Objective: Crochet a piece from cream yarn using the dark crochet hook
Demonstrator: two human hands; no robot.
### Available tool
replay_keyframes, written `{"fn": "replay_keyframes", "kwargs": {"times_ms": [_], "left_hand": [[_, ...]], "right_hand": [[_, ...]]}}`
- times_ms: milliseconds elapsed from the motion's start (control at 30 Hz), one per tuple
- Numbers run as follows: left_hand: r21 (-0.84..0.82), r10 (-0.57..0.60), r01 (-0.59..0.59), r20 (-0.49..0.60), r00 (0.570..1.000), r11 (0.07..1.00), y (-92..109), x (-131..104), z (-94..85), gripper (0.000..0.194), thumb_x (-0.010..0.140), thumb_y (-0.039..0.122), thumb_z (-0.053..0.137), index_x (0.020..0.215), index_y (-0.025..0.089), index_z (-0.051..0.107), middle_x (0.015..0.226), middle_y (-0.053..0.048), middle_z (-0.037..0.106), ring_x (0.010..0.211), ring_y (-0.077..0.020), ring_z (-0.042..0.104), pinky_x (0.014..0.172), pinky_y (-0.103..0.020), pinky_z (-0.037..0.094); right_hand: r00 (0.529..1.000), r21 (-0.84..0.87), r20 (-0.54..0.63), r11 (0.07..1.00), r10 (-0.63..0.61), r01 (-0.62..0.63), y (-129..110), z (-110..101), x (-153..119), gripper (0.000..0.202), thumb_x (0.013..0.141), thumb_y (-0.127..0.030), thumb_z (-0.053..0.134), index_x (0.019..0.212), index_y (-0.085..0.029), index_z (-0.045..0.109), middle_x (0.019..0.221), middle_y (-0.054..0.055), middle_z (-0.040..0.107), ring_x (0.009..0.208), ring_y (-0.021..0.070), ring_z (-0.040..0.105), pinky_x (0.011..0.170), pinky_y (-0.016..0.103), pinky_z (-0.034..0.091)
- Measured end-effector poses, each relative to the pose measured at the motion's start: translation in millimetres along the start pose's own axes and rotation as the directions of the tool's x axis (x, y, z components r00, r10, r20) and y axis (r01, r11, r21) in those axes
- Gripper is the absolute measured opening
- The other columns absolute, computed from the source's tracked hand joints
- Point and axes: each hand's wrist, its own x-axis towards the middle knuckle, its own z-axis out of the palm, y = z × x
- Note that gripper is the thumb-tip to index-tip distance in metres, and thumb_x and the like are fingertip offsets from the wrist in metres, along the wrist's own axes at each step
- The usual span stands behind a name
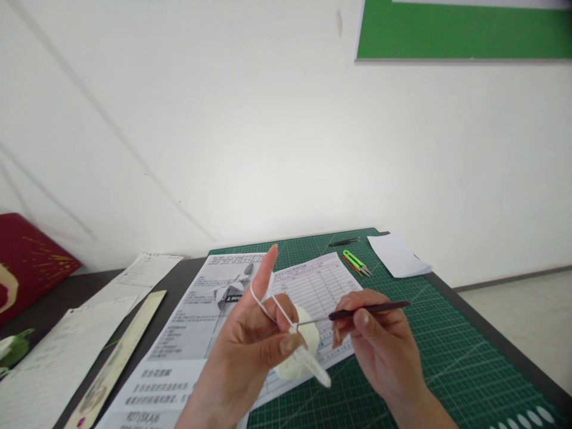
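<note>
White yarn loops round the raised index finger of my left hand (252,339), whose thumb and another finger pinch a small white crocheted piece (315,366). My right hand (382,339) grips the dark handle of a crochet hook (369,310). The hook's thin metal shaft points left and meets the yarn at the top of the piece; its tip is hidden there. Behind and below my left fingers lies a pale yarn ball (290,366), partly covered, on a printed table sheet (313,286).
A green cutting mat (447,333) bears green snips (355,261), tweezers (344,242) and white paper (397,255). At left are a printed pattern sheet (183,333), a long ruler-like strip (120,357), handwritten pages (53,363) and a red item (31,262). A white wall (268,119) stands behind.
</note>
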Motion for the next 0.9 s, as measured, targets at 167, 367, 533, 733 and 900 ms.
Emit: {"fn": "replay_keyframes", "kwargs": {"times_ms": [167, 367, 533, 733, 900], "left_hand": [[-0.016, -0.007, 0.007, 0.025, 1.0, 1.0, 2, -1, -1.5, 0.081, 0.073, 0.008, 0.073, 0.139, 0.043, 0.042, 0.069, 0.005, 0.059, 0.066, -0.011, 0.05, 0.064, -0.024, 0.039], [0.112, 0.037, -0.037, -0.003, 0.999, 0.993, -1, 1, 0.0, 0.076, 0.074, 0.011, 0.073, 0.136, 0.045, 0.045, 0.067, 0.006, 0.057, 0.064, -0.0097, 0.049, 0.062, -0.022, 0.038], [0.299, 0.226, -0.206, -0.036, 0.973, 0.932, -13, 3, 8.0, 0.067, 0.078, 0.011, 0.07, 0.132, 0.046, 0.051, 0.069, 0.006, 0.056, 0.064, -0.0095, 0.05, 0.068, -0.024, 0.043], [0.257, 0.202, -0.16, -0.147, 0.968, 0.953, -24, 5, 15.2, 0.069, 0.074, 0.014, 0.074, 0.132, 0.044, 0.051, 0.07, 0.006, 0.054, 0.068, -0.0092, 0.053, 0.071, -0.023, 0.044], [0.227, 0.221, -0.161, -0.268, 0.938, 0.96, -29, 8, 17.7, 0.067, 0.075, 0.016, 0.074, 0.132, 0.041, 0.052, 0.07, 0.005, 0.053, 0.066, -0.0077, 0.049, 0.065, -0.018, 0.043]], "right_hand": [[1.0, 0.007, -0.004, 1.0, -0.005, 0.005, -2, 0, -1, 0.009, 0.076, -0.025, 0.076, 0.08, -0.017, 0.075, 0.068, 0.002, 0.074, 0.055, 0.0122, 0.069, 0.053, 0.019, 0.058], [0.986, 0.145, -0.024, 0.976, 0.166, -0.161, -1, 0, 2, 0.009, 0.078, -0.024, 0.075, 0.077, -0.015, 0.075, 0.058, 0.001, 0.073, 0.047, 0.0084, 0.066, 0.047, 0.013, 0.056], [0.964, 0.174, -0.042, 0.952, 0.263, -0.252, 5, 4, 2, 0.012, 0.078, -0.026, 0.075, 0.082, -0.015, 0.075, 0.059, 0.002, 0.074, 0.049, 0.0083, 0.068, 0.05, 0.013, 0.056], [0.997, -0.047, -0.071, 0.998, 0.031, -0.034, 16, 7, -6, 0.008, 0.082, -0.027, 0.072, 0.088, -0.023, 0.075, 0.079, -0.001, 0.076, 0.068, 0.0083, 0.068, 0.065, 0.015, 0.055], [0.998, -0.185, -0.053, 0.983, -0.032, 0.021, 23, 7, -4, 0.011, 0.087, -0.03, 0.065, 0.091, -0.025, 0.074, 0.089, -0.002, 0.071, 0.087, 0.0094, 0.063, 0.08, 0.016, 0.05]]}}
